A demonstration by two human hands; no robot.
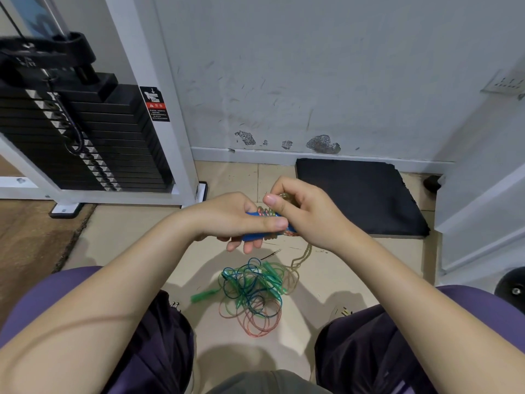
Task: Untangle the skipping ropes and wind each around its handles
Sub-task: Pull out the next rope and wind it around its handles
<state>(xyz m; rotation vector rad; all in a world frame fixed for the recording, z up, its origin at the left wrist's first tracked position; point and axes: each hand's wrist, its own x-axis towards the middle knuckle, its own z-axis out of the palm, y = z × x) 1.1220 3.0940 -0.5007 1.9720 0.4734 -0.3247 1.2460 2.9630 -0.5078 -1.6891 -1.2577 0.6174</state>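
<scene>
Blue handles (252,236) half hidden under hands

Your head camera is looking steeply down, close over your hands, taking in floor (122,237) and wall (312,66).

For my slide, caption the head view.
Left hand holds blue handles while right hand winds rope.

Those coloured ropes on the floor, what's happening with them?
A seated person is tidying skipping ropes. The left hand grips blue handles, while the right hand winds a clear rope around them. A tangled pile of green, blue and orange rope, with a green handle, lies on the floor below.
</scene>
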